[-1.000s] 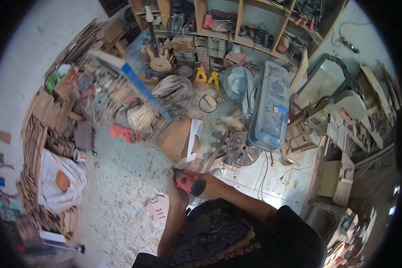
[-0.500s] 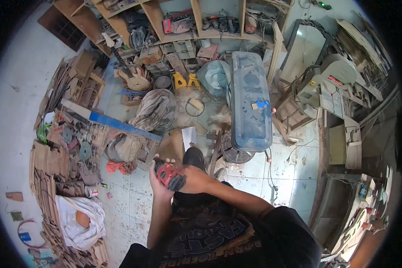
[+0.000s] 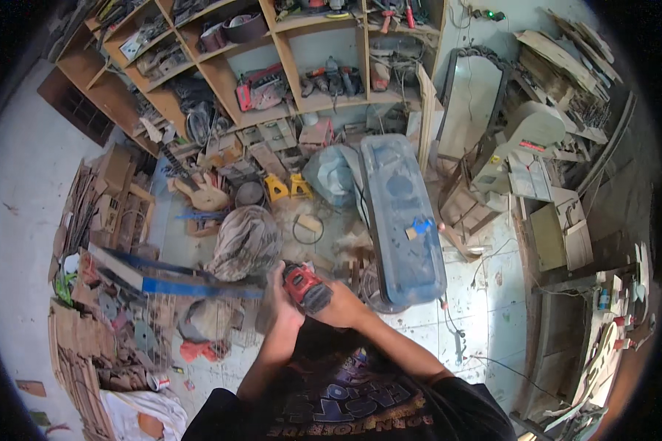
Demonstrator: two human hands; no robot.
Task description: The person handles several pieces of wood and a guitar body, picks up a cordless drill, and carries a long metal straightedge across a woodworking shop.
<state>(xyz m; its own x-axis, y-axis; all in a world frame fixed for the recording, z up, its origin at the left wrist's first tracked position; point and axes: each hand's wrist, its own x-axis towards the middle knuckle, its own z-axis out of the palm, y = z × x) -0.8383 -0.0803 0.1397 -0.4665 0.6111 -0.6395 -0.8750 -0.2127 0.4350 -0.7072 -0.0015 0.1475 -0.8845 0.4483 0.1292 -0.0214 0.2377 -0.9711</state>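
Observation:
A red-and-black power tool (image 3: 307, 287) is held in front of my chest, its dark end toward me. My left hand (image 3: 279, 307) is closed against its left side, the palm turned inward. From the right, my right hand (image 3: 343, 306) grips the tool, with most of its fingers hidden behind the body. Just beyond the hands lies a bundled striped cloth (image 3: 246, 242). To the right of them stands a long grey-blue plastic lid or case (image 3: 403, 220) with a small blue item (image 3: 422, 225) on top.
Wooden shelves (image 3: 276, 33) of power tools fill the back wall. A blue-edged frame (image 3: 191, 288) and wire baskets stand left, beside stacked wood scraps (image 3: 84, 331). A band-saw-like machine (image 3: 531, 136) stands right. Cables (image 3: 460, 342) lie on the tiled floor.
The view has tilted up, showing more of the shelves. My hands and the tool sit further right in the picture, still together. My dark-clothed knee has gone out of sight.

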